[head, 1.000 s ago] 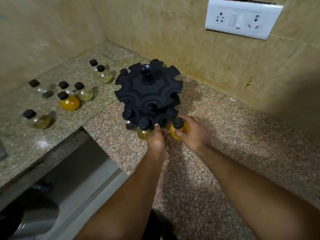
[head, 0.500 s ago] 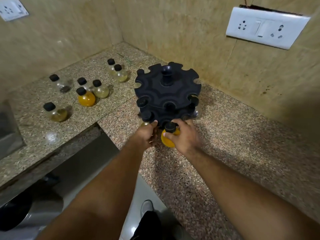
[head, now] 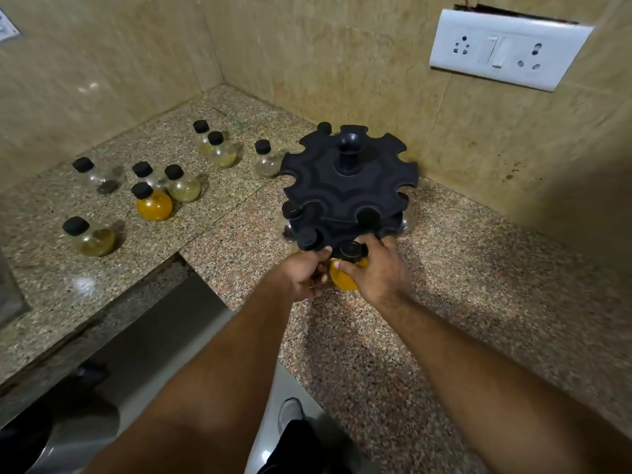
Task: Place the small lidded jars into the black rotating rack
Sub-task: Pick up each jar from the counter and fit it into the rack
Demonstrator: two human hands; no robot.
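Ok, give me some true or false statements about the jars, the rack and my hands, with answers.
1. The right hand grips an orange-filled jar at the black rack's lower tier. True.
2. Every jar is already in the rack. False: several loose jars stand on the counter to its left.
3. The jars have white lids. False: the lids are black.
4. A white switch plate is on the wall behind the rack. True.
5. The left hand lies far from the rack. False: it is at the rack's lower tier, beside the right hand.
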